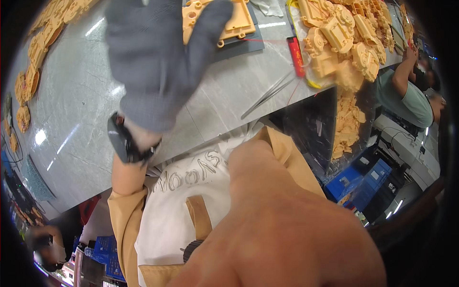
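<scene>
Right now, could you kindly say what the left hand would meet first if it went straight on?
No obstacle shows: the gloved left hand points past the picture's top edge, so what lies beyond is unclear.

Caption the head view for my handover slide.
Gloved left hand partly hiding a tan plastic part, bare right hand near the camera, tweezers and heaped parts on the grey table.

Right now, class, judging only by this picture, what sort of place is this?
Probably a factory assembly workshop: yellow-orange plastic parts lie heaped on a grey worktop, tweezers lie nearby, and blue crates sit beyond its edge.
</scene>
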A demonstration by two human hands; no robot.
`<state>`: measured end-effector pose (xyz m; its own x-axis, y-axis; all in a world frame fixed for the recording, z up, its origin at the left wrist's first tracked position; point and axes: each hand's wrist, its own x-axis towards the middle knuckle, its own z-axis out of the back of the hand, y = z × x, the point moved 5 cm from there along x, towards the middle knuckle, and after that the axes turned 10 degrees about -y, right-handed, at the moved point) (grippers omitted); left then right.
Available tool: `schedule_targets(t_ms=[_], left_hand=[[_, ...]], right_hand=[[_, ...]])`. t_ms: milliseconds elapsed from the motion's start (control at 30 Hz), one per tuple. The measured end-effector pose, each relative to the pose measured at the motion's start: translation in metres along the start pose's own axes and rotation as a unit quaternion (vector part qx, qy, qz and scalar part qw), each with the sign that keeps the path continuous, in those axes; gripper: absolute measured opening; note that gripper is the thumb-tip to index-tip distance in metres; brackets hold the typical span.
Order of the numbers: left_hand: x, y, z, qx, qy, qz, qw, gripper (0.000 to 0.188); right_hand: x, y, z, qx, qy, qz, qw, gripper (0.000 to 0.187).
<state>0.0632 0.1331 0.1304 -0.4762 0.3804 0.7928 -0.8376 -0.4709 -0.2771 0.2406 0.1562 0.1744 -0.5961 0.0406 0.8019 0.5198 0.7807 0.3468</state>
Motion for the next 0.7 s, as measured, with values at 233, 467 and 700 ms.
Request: schedule_targets(t_ms=[233, 467, 700], left_hand=[[-0.003, -0.010, -0.047, -0.048, 0.233, -0.014, 0.971, 0.058], [-0.002, 0.004, -0.024, -0.053, 0.266, 0.031, 0.962, 0.060], [-0.034, 0.042, -0.002, -0.041, 0.272, 0.031, 0.961, 0.076]], right_hand=[[-0.004, -0.003, -0.001, -0.002, 0.014, -0.007, 1.000, 0.020], [-0.002, -0.005, 0.010, -0.015, 0.006, -0.015, 1.000, 0.021], [0.001, -0.012, 0.009, -0.014, 0.013, -0.019, 1.000, 0.022]])
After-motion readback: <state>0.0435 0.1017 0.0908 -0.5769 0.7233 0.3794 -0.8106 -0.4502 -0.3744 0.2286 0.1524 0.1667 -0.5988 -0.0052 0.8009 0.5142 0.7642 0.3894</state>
